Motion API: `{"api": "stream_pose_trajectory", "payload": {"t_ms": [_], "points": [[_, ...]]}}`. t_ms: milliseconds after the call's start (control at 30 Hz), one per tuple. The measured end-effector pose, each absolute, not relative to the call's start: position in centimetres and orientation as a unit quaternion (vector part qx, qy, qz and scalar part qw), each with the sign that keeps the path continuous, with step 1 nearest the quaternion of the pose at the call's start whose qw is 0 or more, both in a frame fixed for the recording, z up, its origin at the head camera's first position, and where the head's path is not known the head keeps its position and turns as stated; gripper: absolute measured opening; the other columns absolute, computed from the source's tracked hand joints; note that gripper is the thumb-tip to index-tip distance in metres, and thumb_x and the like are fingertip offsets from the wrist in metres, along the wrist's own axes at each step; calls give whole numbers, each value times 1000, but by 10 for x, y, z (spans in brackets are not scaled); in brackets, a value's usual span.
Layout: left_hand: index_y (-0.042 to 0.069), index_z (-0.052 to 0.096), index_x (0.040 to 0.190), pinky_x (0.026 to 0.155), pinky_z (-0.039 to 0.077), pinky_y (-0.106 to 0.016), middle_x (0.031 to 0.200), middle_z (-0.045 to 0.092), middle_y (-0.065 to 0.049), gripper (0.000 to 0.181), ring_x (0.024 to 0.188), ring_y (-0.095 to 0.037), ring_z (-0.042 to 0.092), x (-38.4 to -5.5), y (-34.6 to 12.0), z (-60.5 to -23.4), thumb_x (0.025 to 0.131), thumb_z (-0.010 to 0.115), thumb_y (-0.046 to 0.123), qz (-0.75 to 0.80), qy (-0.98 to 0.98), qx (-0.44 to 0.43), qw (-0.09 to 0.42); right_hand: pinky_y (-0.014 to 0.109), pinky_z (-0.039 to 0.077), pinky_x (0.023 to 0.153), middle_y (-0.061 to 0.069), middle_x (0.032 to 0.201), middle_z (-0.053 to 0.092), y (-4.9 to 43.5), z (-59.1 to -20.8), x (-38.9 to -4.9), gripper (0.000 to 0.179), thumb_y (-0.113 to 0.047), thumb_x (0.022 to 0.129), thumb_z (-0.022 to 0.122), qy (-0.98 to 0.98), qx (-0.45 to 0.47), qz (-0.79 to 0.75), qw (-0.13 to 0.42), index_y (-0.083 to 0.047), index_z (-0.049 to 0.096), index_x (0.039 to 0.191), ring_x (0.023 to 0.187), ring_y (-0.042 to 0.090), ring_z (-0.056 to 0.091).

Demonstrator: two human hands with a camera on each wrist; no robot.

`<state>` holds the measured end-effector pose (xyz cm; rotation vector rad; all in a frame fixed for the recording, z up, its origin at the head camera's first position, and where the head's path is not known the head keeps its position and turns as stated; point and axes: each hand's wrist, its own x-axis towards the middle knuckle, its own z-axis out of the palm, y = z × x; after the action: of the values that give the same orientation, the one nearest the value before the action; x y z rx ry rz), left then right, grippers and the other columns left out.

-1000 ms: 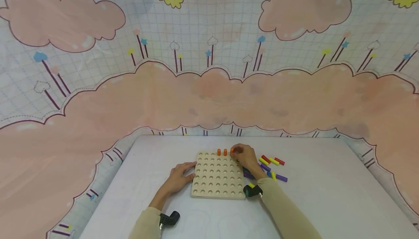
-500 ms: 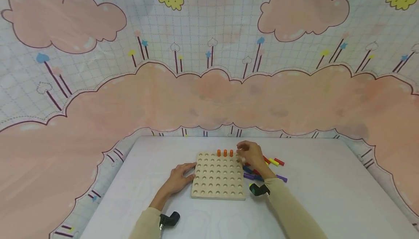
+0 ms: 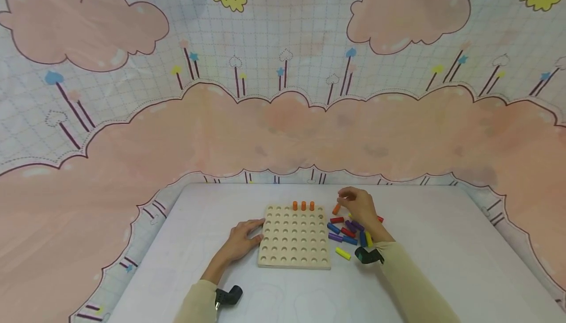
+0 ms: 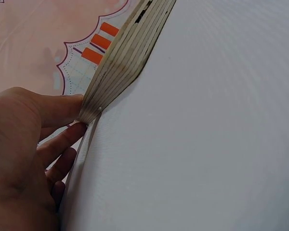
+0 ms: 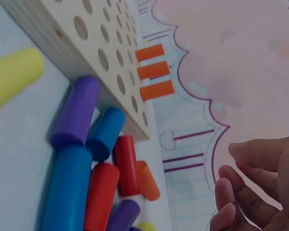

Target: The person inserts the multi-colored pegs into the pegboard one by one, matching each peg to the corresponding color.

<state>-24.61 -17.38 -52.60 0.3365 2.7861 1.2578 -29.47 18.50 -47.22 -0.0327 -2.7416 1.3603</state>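
Observation:
A light wooden pegboard point(image 3: 294, 243) with rows of round holes lies on the table. Three orange pegs point(image 3: 303, 206) stand in its back row. My left hand point(image 3: 240, 242) touches the board's left edge with thumb and fingers; in the left wrist view those fingertips point(image 4: 79, 127) meet the edge. My right hand point(image 3: 359, 205) hovers right of the board, its fingers bent loosely and, in the right wrist view, nothing between them. Just below its fingertips is a loose orange peg point(image 3: 336, 209), which appears in the right wrist view as an orange peg point(image 5: 148, 180) beside a red peg point(image 5: 127, 166).
Right of the board lies a loose pile of pegs, among them a blue peg point(image 3: 350, 240), a purple peg point(image 3: 335, 237) and a red peg point(image 3: 337, 220). A yellow peg point(image 3: 342, 253) lies nearer the front. The white table point(image 3: 177, 244) meets a patterned backdrop point(image 3: 283, 136) behind.
My right hand has let go of the third orange peg in the back row and moved right, over the loose pegs. The left hand stays at the board's edge.

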Motion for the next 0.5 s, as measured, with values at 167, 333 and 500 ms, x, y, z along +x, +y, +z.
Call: {"api": "stream_pose_trajectory", "payload": {"t_ms": [167,333,500], "points": [[16,58,138,115,19,-57,141,57,-7,45,137,-34,41,-247,-174,-526,93,66,19,410,905,106,33,42,53,90,14,114,69,194,-478,-298,31,-22,94,65,-895,-26,445,33,-6,67,120,101,28,62],[16,58,138,115,19,-57,142,57,-7,45,137,-34,41,-246,-175,-526,93,66,19,409,906,105,33,41,52,89,16,116,67,196,-491,-305,34,-24,93,67,-895,-57,443,2,-6,66,122,101,29,59],[17,58,137,115,18,-57,141,57,-7,45,137,-34,40,-246,-174,-527,93,66,20,408,906,104,35,40,52,86,16,113,68,195,-504,-309,36,-26,90,70,-900,-75,429,-9,-6,68,120,97,29,59]]}}
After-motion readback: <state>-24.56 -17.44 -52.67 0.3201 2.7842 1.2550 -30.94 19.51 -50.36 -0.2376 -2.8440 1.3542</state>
